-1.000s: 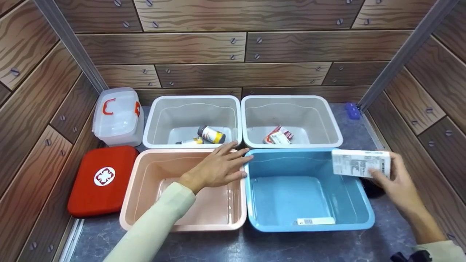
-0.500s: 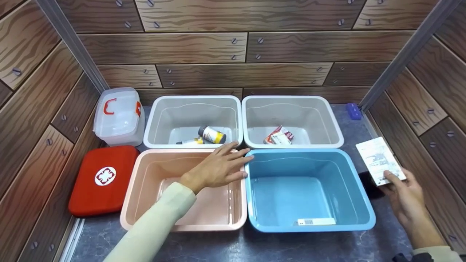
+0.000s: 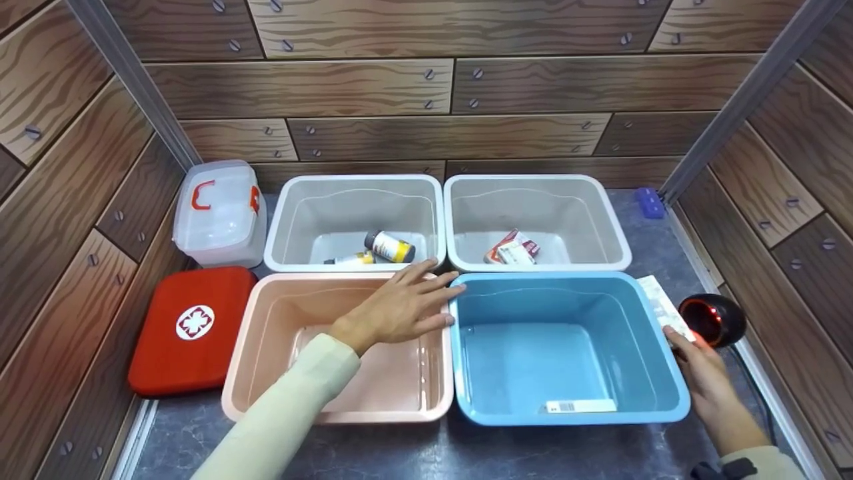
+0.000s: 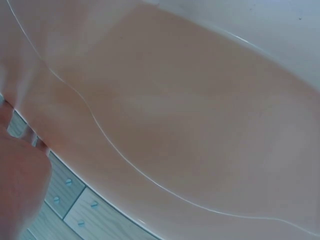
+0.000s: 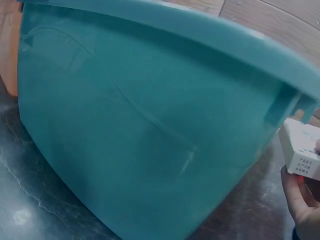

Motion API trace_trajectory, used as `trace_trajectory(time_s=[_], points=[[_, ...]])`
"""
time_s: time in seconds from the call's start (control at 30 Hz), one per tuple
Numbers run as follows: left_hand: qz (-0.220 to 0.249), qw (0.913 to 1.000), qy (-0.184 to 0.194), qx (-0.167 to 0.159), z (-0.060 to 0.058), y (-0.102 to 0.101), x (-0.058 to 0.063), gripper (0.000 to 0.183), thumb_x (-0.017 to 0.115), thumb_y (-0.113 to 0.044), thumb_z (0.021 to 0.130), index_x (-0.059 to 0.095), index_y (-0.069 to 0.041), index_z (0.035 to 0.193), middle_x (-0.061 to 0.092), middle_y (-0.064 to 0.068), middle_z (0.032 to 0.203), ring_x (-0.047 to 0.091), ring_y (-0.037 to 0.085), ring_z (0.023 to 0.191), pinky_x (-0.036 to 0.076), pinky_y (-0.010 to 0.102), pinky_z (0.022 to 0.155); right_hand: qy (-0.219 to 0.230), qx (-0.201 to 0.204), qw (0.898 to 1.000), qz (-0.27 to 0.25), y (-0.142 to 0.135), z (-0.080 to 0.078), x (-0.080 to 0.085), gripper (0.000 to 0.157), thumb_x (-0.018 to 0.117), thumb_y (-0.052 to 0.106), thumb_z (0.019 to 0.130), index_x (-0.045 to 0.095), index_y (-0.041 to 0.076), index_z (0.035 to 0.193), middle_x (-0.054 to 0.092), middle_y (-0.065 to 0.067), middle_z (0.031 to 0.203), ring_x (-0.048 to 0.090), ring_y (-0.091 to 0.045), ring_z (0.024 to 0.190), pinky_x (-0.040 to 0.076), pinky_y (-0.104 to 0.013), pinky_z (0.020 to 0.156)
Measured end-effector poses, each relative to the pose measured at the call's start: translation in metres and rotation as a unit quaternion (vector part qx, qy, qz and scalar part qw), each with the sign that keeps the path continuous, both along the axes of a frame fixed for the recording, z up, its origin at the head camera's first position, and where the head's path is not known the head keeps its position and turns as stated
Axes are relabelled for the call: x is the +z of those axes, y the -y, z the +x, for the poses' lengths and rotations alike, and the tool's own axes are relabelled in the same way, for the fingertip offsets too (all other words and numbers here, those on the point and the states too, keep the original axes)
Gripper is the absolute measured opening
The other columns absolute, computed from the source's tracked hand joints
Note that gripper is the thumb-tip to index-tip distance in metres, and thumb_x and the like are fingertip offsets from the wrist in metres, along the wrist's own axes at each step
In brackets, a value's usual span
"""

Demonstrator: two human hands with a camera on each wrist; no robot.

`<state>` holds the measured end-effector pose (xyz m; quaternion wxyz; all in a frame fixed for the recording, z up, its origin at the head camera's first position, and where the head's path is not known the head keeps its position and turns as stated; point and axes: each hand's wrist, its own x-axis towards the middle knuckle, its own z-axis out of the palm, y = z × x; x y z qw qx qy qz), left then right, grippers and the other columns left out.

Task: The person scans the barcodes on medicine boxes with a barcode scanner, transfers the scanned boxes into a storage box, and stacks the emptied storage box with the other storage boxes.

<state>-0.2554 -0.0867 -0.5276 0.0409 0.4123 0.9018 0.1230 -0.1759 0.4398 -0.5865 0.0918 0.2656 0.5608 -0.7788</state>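
Observation:
My right hand (image 3: pixel 706 377) grips a white medicine box (image 3: pixel 662 303) just outside the right rim of the blue bin (image 3: pixel 533 360). The box is tilted beside a black barcode scanner (image 3: pixel 723 320), whose window glows red; red light falls by the fingers. In the right wrist view the box (image 5: pixel 302 150) shows printed characters on its end, with fingers underneath. My left hand (image 3: pixel 393 307) lies with fingers spread over the pink bin (image 3: pixel 266 353), fingertips at the rims where the pink and blue bins meet. A white strip with a barcode (image 3: pixel 581 406) lies in the blue bin.
Behind stand two grey bins: the left one (image 3: pixel 333 200) holds bottles (image 3: pixel 390 247), the right one (image 3: pixel 533 200) small boxes (image 3: pixel 514 248). A red first-aid case (image 3: pixel 190 353) and a clear lidded box (image 3: pixel 220 220) are at left, a purple item (image 3: pixel 650 203) at back right.
My right hand first drew the medicine box from over the blue bin to the right, then lowered and turned it beside the scanner, now uncovered. The left hand has stayed put.

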Motion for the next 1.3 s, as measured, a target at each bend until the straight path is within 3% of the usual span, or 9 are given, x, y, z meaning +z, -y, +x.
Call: trace_trajectory(time_s=[0.13,0.33,0.57,0.77,0.97,1.13,1.3], points=[[0.0,1.0,0.0,0.0,0.0,0.0,0.0,0.064,0.04,-0.06,0.115,0.036,-0.032,0.172,0.03,-0.004,0.181,0.015,0.035,0.171,0.016,0.06,0.138,-0.001,-0.002,1.0,-0.013,0.0,0.0,-0.005,0.031,0.058,0.029,0.113,0.076,0.033,0.088,0.078,0.013,0.086,0.072,-0.001,0.086,0.059,-0.019,0.082],[-0.003,1.0,-0.002,0.001,-0.001,0.0,-0.001,0.064,0.039,-0.06,0.115,0.036,-0.031,0.172,0.029,-0.004,0.181,0.015,0.034,0.171,0.016,0.058,0.138,-0.045,-0.019,0.998,-0.033,-0.002,0.0,-0.005,0.027,0.058,0.021,0.113,0.075,0.027,0.092,0.076,0.009,0.084,0.072,-0.006,0.082,0.059,-0.022,0.079],[-0.004,1.0,0.003,0.002,-0.001,0.0,-0.001,0.065,0.038,-0.062,0.115,0.035,-0.031,0.173,0.028,-0.004,0.181,0.013,0.034,0.171,0.015,0.058,0.138,-0.118,-0.047,0.987,-0.094,-0.013,-0.011,0.023,0.025,0.061,0.002,0.109,0.067,0.025,0.115,0.078,0.002,0.098,0.077,-0.013,0.089,0.065,-0.028,0.084],[-0.006,1.0,0.005,0.003,-0.001,0.0,0.001,0.065,0.038,-0.061,0.115,0.034,-0.032,0.173,0.028,-0.004,0.181,0.013,0.034,0.172,0.014,0.057,0.139,-0.183,-0.048,0.977,-0.095,-0.015,-0.033,0.064,0.034,0.063,-0.008,0.105,0.064,0.02,0.123,0.078,0.001,0.105,0.077,-0.015,0.091,0.066,-0.03,0.081],[-0.005,0.9999,0.008,0.003,-0.001,0.0,0.0,0.065,0.037,-0.062,0.115,0.033,-0.033,0.173,0.028,-0.005,0.181,0.012,0.034,0.172,0.014,0.058,0.139,-0.247,-0.033,0.967,-0.062,0.001,-0.061,0.098,0.038,0.063,-0.013,0.103,0.063,0.015,0.129,0.075,0.0,0.112,0.077,-0.013,0.094,0.066,-0.028,0.078],[-0.002,1.0,0.005,0.003,-0.001,0.0,0.0,0.065,0.038,-0.061,0.115,0.034,-0.033,0.173,0.029,-0.004,0.181,0.013,0.034,0.172,0.014,0.057,0.139,-0.257,-0.005,0.966,-0.011,0.021,-0.086,0.117,0.038,0.066,-0.01,0.102,0.056,0.013,0.131,0.074,0.003,0.11,0.075,-0.011,0.093,0.067,-0.027,0.076],[0.001,1.0,0.001,0.002,-0.001,0.0,0.0,0.064,0.039,-0.061,0.115,0.037,-0.032,0.172,0.031,-0.004,0.18,0.015,0.034,0.171,0.016,0.058,0.138,-0.25,0.026,0.967,0.044,0.045,-0.111,0.125,0.035,0.071,-0.003,0.102,0.056,0.015,0.128,0.075,0.006,0.106,0.074,-0.007,0.09,0.067,-0.026,0.075]])
